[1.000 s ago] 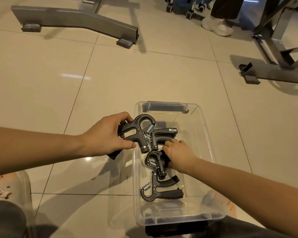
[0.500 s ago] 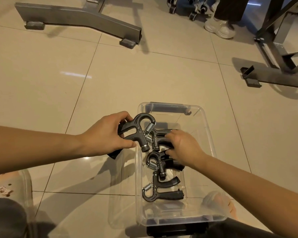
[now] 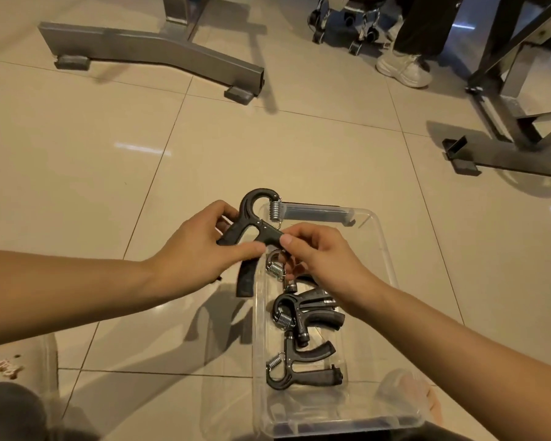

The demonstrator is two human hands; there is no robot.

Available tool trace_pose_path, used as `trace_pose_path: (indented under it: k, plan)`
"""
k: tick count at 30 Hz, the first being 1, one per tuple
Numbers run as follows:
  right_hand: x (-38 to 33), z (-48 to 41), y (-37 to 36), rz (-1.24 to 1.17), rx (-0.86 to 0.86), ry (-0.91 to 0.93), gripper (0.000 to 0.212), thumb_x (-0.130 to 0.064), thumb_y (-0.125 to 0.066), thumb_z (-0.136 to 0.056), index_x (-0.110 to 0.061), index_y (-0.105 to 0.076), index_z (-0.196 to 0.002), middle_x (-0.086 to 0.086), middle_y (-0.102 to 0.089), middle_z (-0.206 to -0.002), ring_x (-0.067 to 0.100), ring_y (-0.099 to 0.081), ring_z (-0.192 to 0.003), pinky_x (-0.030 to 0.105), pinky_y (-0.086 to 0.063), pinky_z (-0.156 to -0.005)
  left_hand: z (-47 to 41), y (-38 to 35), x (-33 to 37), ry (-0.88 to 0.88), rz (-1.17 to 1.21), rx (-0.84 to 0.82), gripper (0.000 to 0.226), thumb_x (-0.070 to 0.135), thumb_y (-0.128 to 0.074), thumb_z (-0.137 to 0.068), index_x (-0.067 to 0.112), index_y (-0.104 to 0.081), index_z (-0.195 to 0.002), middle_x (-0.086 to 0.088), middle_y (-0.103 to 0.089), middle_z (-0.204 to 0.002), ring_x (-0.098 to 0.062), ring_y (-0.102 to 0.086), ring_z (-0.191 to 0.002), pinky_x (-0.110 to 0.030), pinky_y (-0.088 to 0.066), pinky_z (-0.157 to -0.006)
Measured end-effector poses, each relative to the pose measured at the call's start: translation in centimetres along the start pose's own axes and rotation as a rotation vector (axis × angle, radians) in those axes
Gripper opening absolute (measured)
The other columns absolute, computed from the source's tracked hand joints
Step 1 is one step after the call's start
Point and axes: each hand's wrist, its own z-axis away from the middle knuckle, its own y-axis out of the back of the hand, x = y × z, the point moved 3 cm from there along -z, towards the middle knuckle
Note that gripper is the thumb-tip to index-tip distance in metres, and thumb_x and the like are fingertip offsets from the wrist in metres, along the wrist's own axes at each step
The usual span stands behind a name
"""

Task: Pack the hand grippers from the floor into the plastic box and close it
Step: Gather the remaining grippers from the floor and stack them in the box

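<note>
Head view, reading from the left of the plastic box (image 3: 386, 268): the left hand (image 3: 194, 253) curls its fingers and thumb round one handle of a black hand gripper (image 3: 256, 222). The gripper is held in the air over the box's far-left corner, with its steel spring just above the far rim. Its other handle hangs down outside the left wall. The right hand (image 3: 326, 259), over the box's far half, pinches the end of the gripper's short arm between thumb and forefinger, so both hands are on the same piece.

Inside the box lie three more: a half-hidden gripper (image 3: 275, 269) under the right hand, a middle gripper (image 3: 304, 316) at the centre, and a nearest gripper (image 3: 299, 372) toward the near end. The floor tiles (image 3: 77, 154) left of and beyond the box show no loose grippers. I judge the packing nearly done and this piece likely the last, though the floor out of frame is unknown. What remains is to lay this one in and close the box, which stands open. I cannot tell where its lid is.
</note>
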Motion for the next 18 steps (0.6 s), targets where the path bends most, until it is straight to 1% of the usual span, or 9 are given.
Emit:
trace_pose_path:
  k: [1, 3, 5, 8, 10, 12, 15, 16, 18]
  plan:
    - [-0.3, -0.2, 0.5, 0.055, 0.005, 0.028, 0.017, -0.012, -0.055, -0.102, 0.0, -0.067, -0.102, 0.01, -0.063, -0.078, 0.019, -0.058, -0.069, 0.032, -0.053, -0.066, -0.2, 0.4, 0.3, 0.012, 0.025, 0.008, 0.041, 0.048, -0.078, -0.081, 0.03, -0.058, -0.113, 0.004, -0.064, -0.093, -0.01, -0.063, -0.071, -0.03, -0.054, -0.066]
    - [-1.0, -0.4, 1.2, 0.197, -0.013, 0.091, 0.017, -0.014, -0.054, -0.102, -0.003, -0.067, -0.099, 0.009, -0.061, -0.078, 0.018, -0.056, -0.07, 0.035, -0.05, -0.067, -1.0, 1.4, 1.0, -0.029, 0.01, 0.018, 0.039, 0.046, -0.069, -0.089, 0.03, -0.06, -0.124, 0.006, -0.066, -0.1, -0.012, -0.066, -0.085, -0.032, -0.053, -0.082]
    - [-1.5, -0.4, 1.6, 0.302, -0.061, 0.128, 0.017, -0.017, -0.054, -0.103, -0.007, -0.066, -0.096, 0.005, -0.059, -0.078, 0.016, -0.054, -0.072, 0.036, -0.048, -0.069, -1.6, 1.8, 2.0, -0.097, -0.016, -0.034, 0.029, 0.037, -0.065, -0.095, 0.027, -0.066, -0.122, 0.006, -0.07, -0.098, -0.013, -0.068, -0.088, -0.034, -0.053, -0.088]
    - [-2.0, -0.4, 1.7, 0.313, -0.106, 0.142, 0.022, -0.018, -0.052, -0.104, -0.004, -0.066, -0.095, 0.003, -0.057, -0.078, 0.011, -0.052, -0.07, 0.028, -0.044, -0.067, -1.6, 1.6, 2.8, -0.127, 0.032, -0.125, 0.014, 0.026, -0.064, -0.097, 0.021, -0.074, -0.104, -0.003, -0.074, -0.083, -0.012, -0.071, -0.078, -0.028, -0.056, -0.08]
    - [-2.2, -0.5, 1.9, 0.251, -0.095, 0.142, 0.023, -0.017, -0.052, -0.104, -0.005, -0.067, -0.091, 0.001, -0.058, -0.074, 0.007, -0.052, -0.066, 0.022, -0.044, -0.063, -1.2, 1.4, 3.1, -0.116, 0.055, -0.165, 0.013, 0.022, -0.063, -0.098, 0.017, -0.074, -0.1, -0.007, -0.074, -0.077, -0.009, -0.068, -0.067, -0.016, -0.049, -0.065]
    - [-2.1, -0.5, 2.1, 0.204, -0.053, 0.135, 0.022, -0.017, -0.054, -0.103, -0.009, -0.069, -0.09, -0.002, -0.062, -0.073, 0.006, -0.054, -0.064, 0.021, -0.045, -0.062, -0.8, 1.2, 3.1, -0.089, 0.049, -0.225, 0.012, 0.019, -0.061, -0.099, 0.014, -0.072, -0.1, -0.009, -0.074, -0.076, -0.008, -0.066, -0.062, -0.01, -0.043, -0.056]
    - [-1.3, -0.3, 2.4, 0.203, 0.072, 0.131, 0.012, -0.022, -0.061, -0.1, -0.013, -0.067, -0.105, 0.011, -0.065, -0.078, 0.012, -0.058, -0.067, 0.029, -0.049, -0.063, -0.3, 0.3, 2.7, -0.014, 0.046, -0.254, 0.012, 0.02, -0.058, -0.101, 0.013, -0.068, -0.1, -0.008, -0.076, -0.079, -0.013, -0.07, -0.065, -0.02, -0.046, -0.059]
    - [-1.0, -0.2, 2.5, 0.256, 0.108, 0.136, 0.019, -0.028, -0.064, -0.098, -0.017, -0.064, -0.113, 0.015, -0.064, -0.082, 0.015, -0.06, -0.069, 0.032, -0.051, -0.064, -0.2, 0.0, 2.4, 0.024, 0.064, -0.231, 0.012, 0.02, -0.058, -0.101, 0.012, -0.067, -0.099, -0.007, -0.076, -0.078, -0.012, -0.069, -0.063, -0.024, -0.046, -0.06]
    - [-0.7, 0.5, 2.5, 0.461, 0.137, 0.18, 0.042, -0.044, -0.069, -0.091, -0.024, -0.056, -0.126, 0.003, -0.066, -0.085, 0.014, -0.064, -0.077, 0.036, -0.054, -0.069, -0.2, -0.5, 1.7, 0.123, 0.149, -0.182, 0.013, 0.019, -0.057, -0.102, 0.009, -0.066, -0.099, -0.008, -0.076, -0.075, -0.014, -0.07, -0.061, -0.029, -0.049, -0.061]
